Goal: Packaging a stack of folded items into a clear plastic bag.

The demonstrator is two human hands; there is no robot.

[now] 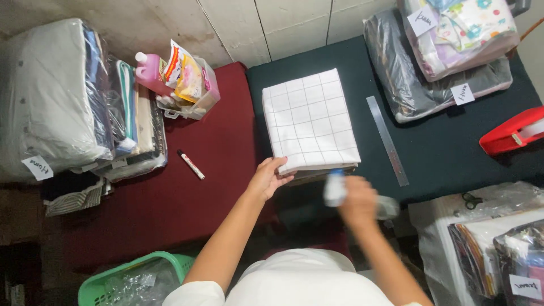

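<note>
Head view, looking straight down. The folded white cloth with a thin dark grid [310, 120] lies on the dark green cover of the bench [442, 153], its near edge at the front of that cover, on top of a thin darker layer that shows at the near corner.

Left hand [266, 178]: fingers curled over the near left corner of the cloth, thumb on top, gripping that corner.

Right hand [358, 203]: motion-blurred, closed around a small pale object with a blue top [335, 187], just off the cloth's near right corner. What the object is cannot be told from the blur.

Surroundings: a clear ruler [387, 140] lies on the green cover just to the right of the cloth, not touching it. A red tape dispenser [513, 133] sits at the right edge. Bagged fabric bundles with paper labels [447, 51] are stacked at the far right. On the maroon cover [187, 198] to the left, a marker pen [191, 164] lies apart from the cloth; beyond it a clear tub with a pink bottle and packets [181, 85], and wrapped fabric stacks [62, 96] at the far left. A green basket [136, 277] sits at lower left.
</note>
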